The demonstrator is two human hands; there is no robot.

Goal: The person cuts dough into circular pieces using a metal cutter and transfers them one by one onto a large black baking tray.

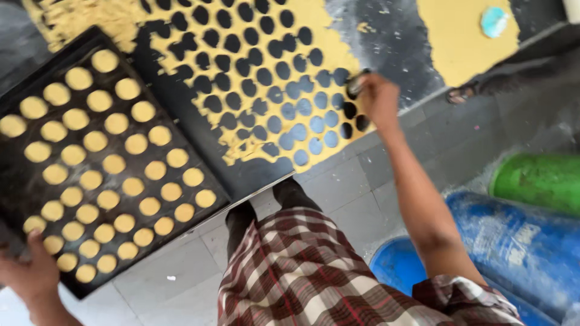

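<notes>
Yellow dough sheet [241, 36] is mid-cutting: right hand [379, 99], fingers pinching a round cutter [356, 83]; left hand [27, 274] grips the tray [18, 181]. Next press wants uncut dough at the sheet's edge.

My right hand [379, 99] presses a small round metal cutter [356, 83] into the perforated yellow dough sheet [290, 36] near the worktop [386, 42] edge; my left hand [30, 274] grips the black tray [18, 187] of dough rounds [115, 163].
</notes>
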